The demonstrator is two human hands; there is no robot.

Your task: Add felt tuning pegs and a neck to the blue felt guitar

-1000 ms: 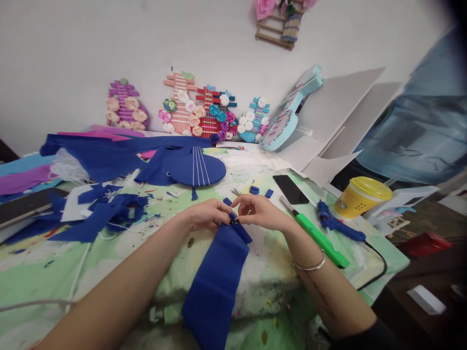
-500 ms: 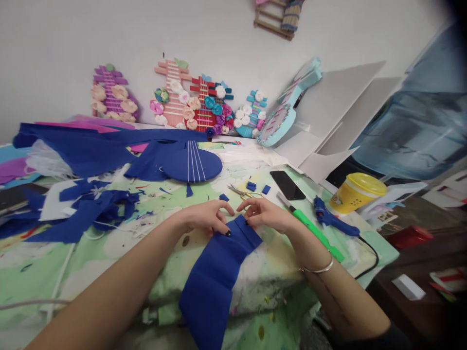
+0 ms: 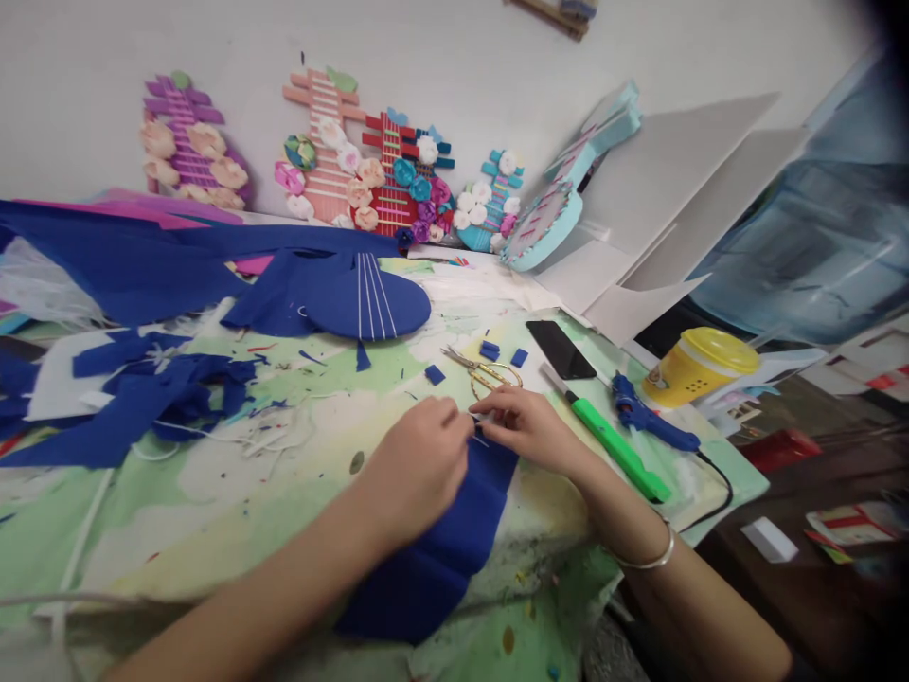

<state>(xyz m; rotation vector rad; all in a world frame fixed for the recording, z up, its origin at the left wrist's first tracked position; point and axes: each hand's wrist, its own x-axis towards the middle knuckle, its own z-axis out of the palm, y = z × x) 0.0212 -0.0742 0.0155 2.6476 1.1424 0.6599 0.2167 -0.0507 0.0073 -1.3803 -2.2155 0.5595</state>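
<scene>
A strip of dark blue fabric lies on the table and droops over its front edge. At its top end my right hand is closed, thumb and fingers pinching the fabric's edge. My left hand is closed too, its fingertips meeting the right hand's at that same end. Its back covers part of the strip, so what lies inside its grip is hidden. A thin pale line shows on the fabric by the fingertips. Just beyond are gold-handled scissors and small blue pieces.
On the right lie a black phone, a green-handled cutter, a blue glue gun and a yellow tub. A blue oval with white strings and fabric scraps are on the left. Decorated guitar shapes line the wall.
My left hand has turned and curled over the fabric's top end, closing up to the right hand. The strip's lower end has moved up a little, and the view has shifted.
</scene>
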